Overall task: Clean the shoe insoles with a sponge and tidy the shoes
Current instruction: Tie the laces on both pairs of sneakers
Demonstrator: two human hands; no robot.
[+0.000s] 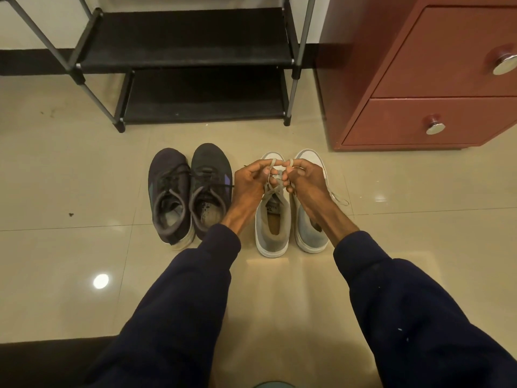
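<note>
Mid-bow on the grey shoe [272, 236], easy to fumble here

Working over the grey shoe on the floor [84, 191], pinching one loop of its lace [273, 189] in the left hand [249, 182] and another in the right hand [306, 177]. Slacken either pinch before crossing and bye-bye bow; can't tell how snug the base knot is behind the hands. Might also snag the neighbour shoe's loose lace end [340, 201].

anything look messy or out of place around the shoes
A loose lace trails onto the floor beside the right grey shoe. The insole of the right black shoe looks blotchy and stained. A dark speck lies on the floor far left.
</note>
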